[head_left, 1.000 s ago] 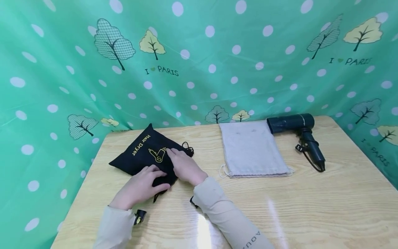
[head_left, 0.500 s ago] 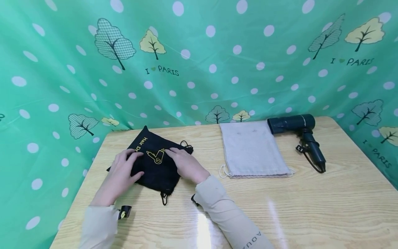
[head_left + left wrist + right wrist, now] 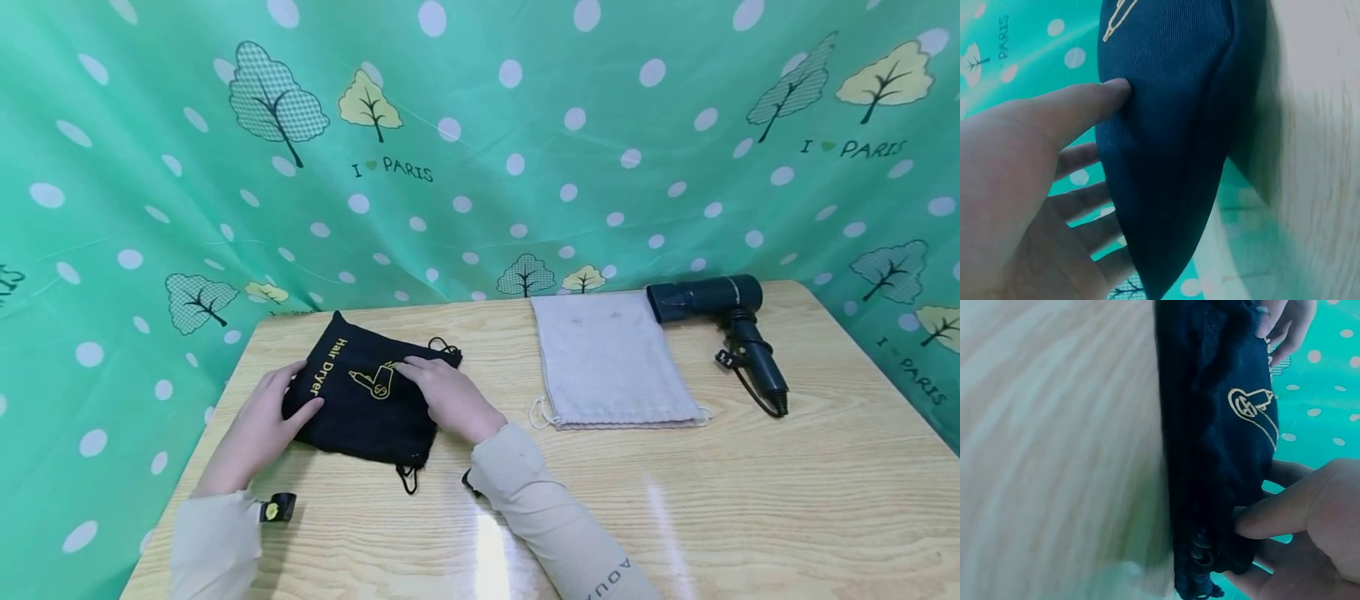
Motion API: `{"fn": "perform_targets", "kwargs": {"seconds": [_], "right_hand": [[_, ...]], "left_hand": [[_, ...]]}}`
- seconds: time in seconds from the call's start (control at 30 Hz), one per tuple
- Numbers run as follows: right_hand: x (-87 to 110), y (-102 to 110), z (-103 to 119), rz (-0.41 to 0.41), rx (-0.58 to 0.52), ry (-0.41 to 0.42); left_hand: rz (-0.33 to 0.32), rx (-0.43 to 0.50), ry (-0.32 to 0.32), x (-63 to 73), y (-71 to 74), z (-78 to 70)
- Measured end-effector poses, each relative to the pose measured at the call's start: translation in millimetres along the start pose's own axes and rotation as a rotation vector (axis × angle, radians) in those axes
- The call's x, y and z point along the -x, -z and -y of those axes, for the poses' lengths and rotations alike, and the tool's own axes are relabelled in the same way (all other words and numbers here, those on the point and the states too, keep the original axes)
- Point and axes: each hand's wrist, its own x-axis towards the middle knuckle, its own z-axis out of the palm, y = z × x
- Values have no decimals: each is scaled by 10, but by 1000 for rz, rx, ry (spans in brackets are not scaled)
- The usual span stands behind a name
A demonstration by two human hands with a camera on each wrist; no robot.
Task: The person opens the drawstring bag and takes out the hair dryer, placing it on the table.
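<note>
A black drawstring bag (image 3: 375, 404) with yellow "Hair Dryer" lettering lies on the left part of the table, looking plump; its contents are hidden. My left hand (image 3: 258, 425) grips its left end, thumb on the near face and fingers behind, as the left wrist view shows with the bag's pointed corner (image 3: 1160, 250). At the opposite, cord end, my right hand (image 3: 453, 400) holds the bag, fingers over the top and thumb (image 3: 1272, 522) against its near side. Black cord loops (image 3: 407, 479) stick out near that end.
A pale grey drawstring bag (image 3: 607, 367) lies flat at the back centre-right of the wooden table (image 3: 720, 508). Beside it rests a dark hair dryer (image 3: 705, 297) with its cord wrapped round the handle. A green dotted curtain (image 3: 465, 167) hangs behind.
My left hand has moved left from the black bag's near edge to its left end. The bag has turned slightly and its left corner is drawn in. My right hand stays nearly still.
</note>
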Motion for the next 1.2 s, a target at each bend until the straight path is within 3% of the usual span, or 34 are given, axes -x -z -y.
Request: {"fn": "perform_targets", "kwargs": {"seconds": [0.43, 0.8, 1.03, 1.2], "right_hand": [[-21, -29, -35, -68, 3, 28], [-35, 8, -156, -198, -36, -52], [4, 148, -191, -98, -98, -74], [60, 233, -232, -46, -128, -162]], "left_hand": [[30, 35, 49, 6, 31, -25], [47, 50, 80, 9, 78, -6], [28, 50, 72, 10, 91, -9], [21, 77, 98, 17, 89, 6]]}}
